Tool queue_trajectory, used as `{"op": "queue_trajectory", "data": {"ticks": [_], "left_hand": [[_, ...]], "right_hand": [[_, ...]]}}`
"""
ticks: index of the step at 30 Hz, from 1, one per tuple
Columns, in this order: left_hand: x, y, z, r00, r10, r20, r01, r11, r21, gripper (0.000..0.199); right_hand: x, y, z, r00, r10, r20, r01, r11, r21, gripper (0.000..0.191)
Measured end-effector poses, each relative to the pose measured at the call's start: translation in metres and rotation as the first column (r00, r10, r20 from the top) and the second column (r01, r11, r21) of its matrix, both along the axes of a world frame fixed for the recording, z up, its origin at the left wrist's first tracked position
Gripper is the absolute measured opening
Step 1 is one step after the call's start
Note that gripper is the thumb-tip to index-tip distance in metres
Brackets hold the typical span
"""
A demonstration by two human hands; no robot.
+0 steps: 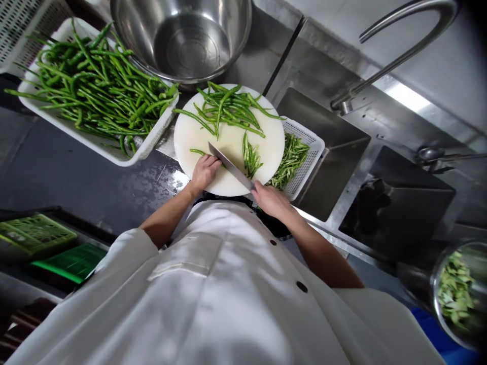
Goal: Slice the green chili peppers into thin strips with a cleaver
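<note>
My right hand (269, 196) is closed on the handle of a knife (233, 168), whose blade slants up and left over a round white cutting board (228, 186). On the board's left side my left hand (206, 171) presses a green pepper (197, 151), its fingers curled beside the blade. A loose pile of whole long green peppers (228, 107) lies across the top of the board. Sliced pepper pieces (251, 158) form a small heap right of the blade.
Whole peppers fill a white basket (152, 138) at left. Behind the board stands a large steel bowl (190, 45). A perforated basket (310, 152) at right holds sliced peppers. Farther right are sinks (323, 126) and a curved faucet (399, 66); a bowl (437, 304) of cut vegetables sits lower right.
</note>
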State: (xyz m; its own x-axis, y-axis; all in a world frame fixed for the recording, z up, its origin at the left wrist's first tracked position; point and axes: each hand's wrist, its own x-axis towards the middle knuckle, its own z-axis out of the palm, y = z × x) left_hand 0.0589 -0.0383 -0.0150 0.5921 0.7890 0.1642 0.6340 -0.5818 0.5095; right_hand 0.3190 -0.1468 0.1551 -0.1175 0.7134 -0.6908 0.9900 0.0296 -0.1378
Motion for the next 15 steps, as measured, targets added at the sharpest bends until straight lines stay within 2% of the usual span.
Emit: {"op": "queue_trajectory", "data": {"ticks": [7, 11, 13, 15], "left_hand": [[-0.001, -0.005, 0.0, 1.0, -0.002, 0.019, 0.002, 1.0, 0.011, 0.037], [-0.011, -0.003, 0.005, 0.998, -0.054, 0.036, 0.053, 0.998, 0.032, 0.038], [-0.022, 0.004, 0.009, 0.999, -0.001, 0.053, -0.002, 0.999, 0.053, 0.035], [-0.034, 0.014, 0.012, 0.993, 0.103, 0.058, -0.107, 0.991, 0.074, 0.032]], "right_hand": [[0.001, 0.02, -0.001, 0.997, 0.031, -0.064, -0.03, 0.999, 0.022, 0.04], [-0.016, 0.027, -0.013, 0.996, 0.016, -0.086, -0.012, 0.999, 0.04, 0.039], [-0.026, 0.028, -0.019, 0.997, 0.01, -0.081, -0.006, 0.999, 0.05, 0.038], [-0.029, 0.026, -0.02, 0.998, 0.012, -0.068, -0.009, 0.999, 0.042, 0.037]]}}
